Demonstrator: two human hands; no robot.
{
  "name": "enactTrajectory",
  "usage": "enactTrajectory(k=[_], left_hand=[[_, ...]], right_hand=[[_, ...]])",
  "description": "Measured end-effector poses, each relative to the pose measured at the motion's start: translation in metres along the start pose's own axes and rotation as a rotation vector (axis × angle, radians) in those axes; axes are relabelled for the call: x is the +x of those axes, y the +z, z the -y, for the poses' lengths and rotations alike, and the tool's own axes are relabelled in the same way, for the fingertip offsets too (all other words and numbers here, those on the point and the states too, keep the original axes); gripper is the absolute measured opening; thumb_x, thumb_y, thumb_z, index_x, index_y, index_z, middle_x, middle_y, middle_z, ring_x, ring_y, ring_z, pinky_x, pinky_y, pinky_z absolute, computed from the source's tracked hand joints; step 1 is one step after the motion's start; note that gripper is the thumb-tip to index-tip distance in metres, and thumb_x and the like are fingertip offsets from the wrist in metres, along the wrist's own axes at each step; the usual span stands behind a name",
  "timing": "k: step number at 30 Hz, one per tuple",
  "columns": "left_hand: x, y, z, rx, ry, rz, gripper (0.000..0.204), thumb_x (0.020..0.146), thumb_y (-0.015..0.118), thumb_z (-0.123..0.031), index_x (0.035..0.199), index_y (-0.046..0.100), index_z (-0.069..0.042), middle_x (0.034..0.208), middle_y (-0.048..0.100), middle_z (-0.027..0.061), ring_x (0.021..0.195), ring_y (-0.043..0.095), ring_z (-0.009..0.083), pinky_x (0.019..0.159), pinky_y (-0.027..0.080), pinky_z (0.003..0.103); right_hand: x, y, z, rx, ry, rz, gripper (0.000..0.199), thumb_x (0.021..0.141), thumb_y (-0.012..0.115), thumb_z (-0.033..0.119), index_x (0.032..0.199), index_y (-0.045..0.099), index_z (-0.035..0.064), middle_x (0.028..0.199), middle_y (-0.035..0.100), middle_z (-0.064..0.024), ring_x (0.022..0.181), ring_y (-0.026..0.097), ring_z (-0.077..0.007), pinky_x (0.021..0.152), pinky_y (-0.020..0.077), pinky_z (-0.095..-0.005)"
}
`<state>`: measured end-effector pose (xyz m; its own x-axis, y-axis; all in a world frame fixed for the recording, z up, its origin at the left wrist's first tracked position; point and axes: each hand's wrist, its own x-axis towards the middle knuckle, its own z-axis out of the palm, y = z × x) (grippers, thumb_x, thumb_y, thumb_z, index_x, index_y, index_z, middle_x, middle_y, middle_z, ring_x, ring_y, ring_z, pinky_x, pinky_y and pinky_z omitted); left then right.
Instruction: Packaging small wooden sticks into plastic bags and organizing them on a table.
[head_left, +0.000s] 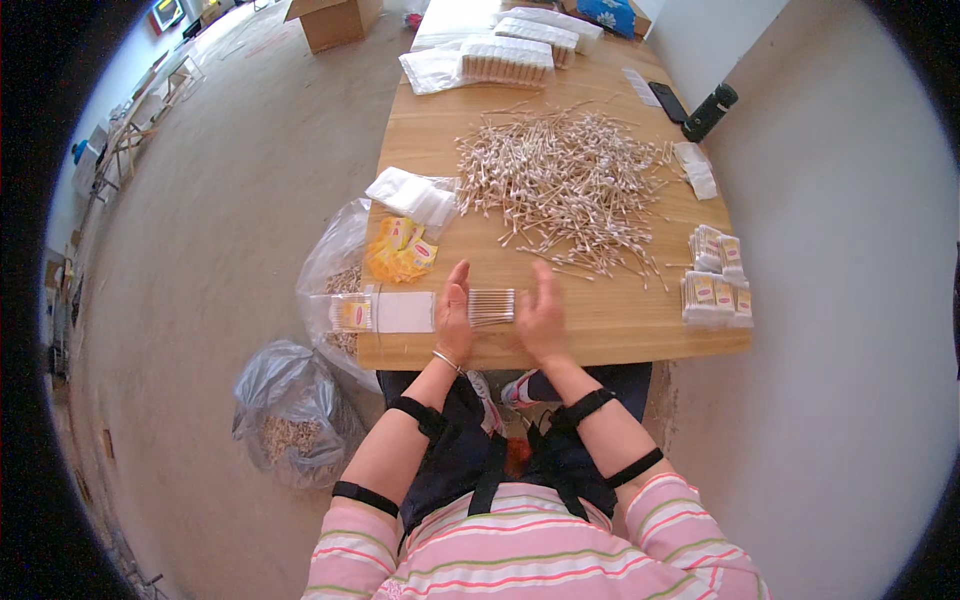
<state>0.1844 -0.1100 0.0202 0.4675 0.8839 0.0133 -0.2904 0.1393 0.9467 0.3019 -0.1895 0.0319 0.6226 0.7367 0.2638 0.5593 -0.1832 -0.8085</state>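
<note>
Swab heap on table; swab row before it, packs right.

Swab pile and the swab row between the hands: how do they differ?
The swab pile is large and tangled; the swab row is small, its sticks nearly parallel. The swab row sits between left hand and right hand; the swab pile lies beyond both. Both show white tips.
</note>
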Motion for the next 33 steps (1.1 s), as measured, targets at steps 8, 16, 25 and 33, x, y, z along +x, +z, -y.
enactTrajectory(k=[8,16,25,33], left_hand=[[0.0,-0.003,0.002,-0.062,0.003,-0.007,0.06,0.1,0.034,-0.04,0.139,0.032,0.005,0.146,0.033,0.0165,0.137,0.028,0.026,0.114,0.018,0.036],[0.001,-0.001,0.013,0.039,0.072,-0.086,0.059,0.1,0.037,-0.039,0.139,0.033,0.004,0.145,0.034,0.0158,0.136,0.031,0.0244,0.112,0.022,0.035],[0.0,-0.002,0.009,0.031,0.082,-0.134,0.053,0.101,0.036,-0.034,0.136,0.038,0.005,0.14,0.042,0.0188,0.131,0.039,0.0249,0.108,0.029,0.034],[0.002,-0.003,0.004,-0.066,0.018,-0.056,0.058,0.101,0.034,-0.038,0.139,0.033,0.005,0.145,0.034,0.0181,0.136,0.03,0.026,0.112,0.022,0.035]], right_hand=[[0.03,-0.053,-0.035,-0.592,-0.029,-0.092,0.014,0.079,0.059,0.012,0.094,0.06,0.0117,0.098,0.056,-0.0081,0.098,0.05,-0.0289,0.086,0.0404,-0.0431],[0.042,0.005,-0.001,-0.474,-0.193,0.162,0.005,0.079,0.062,0.013,0.083,0.061,0.0103,0.091,0.057,-0.008,0.094,0.051,-0.0291,0.084,0.0399,-0.042],[-0.007,0.006,0.022,-0.519,-0.362,0.315,0.051,0.084,0.058,0.027,0.125,0.046,-0.0009,0.132,0.042,-0.0203,0.126,0.035,-0.0358,0.106,0.0275,-0.0456],[-0.004,0.004,0.022,-0.689,-0.412,0.501,0.084,0.087,0.048,0.051,0.142,0.02,-0.0059,0.15,0.018,-0.0228,0.141,0.012,-0.0372,0.115,0.01,-0.0452]])
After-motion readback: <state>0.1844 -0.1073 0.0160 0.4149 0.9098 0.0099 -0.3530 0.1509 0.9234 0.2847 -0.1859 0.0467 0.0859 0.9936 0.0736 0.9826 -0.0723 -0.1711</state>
